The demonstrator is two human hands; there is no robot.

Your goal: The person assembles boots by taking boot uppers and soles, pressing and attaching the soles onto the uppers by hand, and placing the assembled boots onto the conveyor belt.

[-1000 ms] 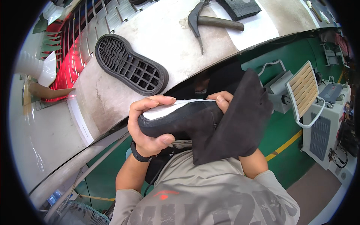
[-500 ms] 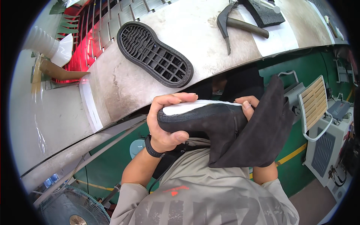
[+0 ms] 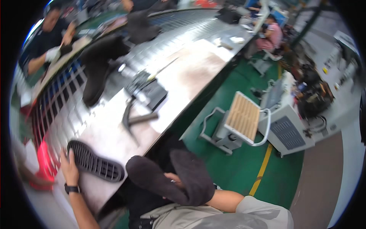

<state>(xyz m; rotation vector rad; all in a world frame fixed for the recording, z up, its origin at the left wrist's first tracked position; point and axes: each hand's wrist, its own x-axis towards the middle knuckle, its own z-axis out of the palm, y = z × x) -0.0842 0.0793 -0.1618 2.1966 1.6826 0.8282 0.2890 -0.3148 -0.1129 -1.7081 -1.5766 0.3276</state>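
Observation:
My left hand (image 3: 69, 168), with a dark watch on its wrist, reaches to the left edge of a black shoe sole (image 3: 95, 164). Its fingers are stretched out, and the thumb side lies against the rim. The sole rests on the worktable with its ribbed and gridded side up. My right hand (image 3: 173, 178) holds a dark suede boot (image 3: 190, 173) in front of my body. Only a few of its fingers show between the boot's foot part and its folded shaft; the rest is hidden.
A hammer (image 3: 139, 119) and a black block (image 3: 152, 95) lie farther along the worktable (image 3: 190, 68). Another dark boot (image 3: 95, 72) sits over the slatted conveyor (image 3: 49, 103). A co-worker (image 3: 45, 42) is across it. To the right stand a wooden-slat stool (image 3: 244, 118) and a grey machine (image 3: 288, 131).
My left hand has let go of the boot and moved left to the sole. My right hand has kept the boot and turned it. The view has swung right, with blur.

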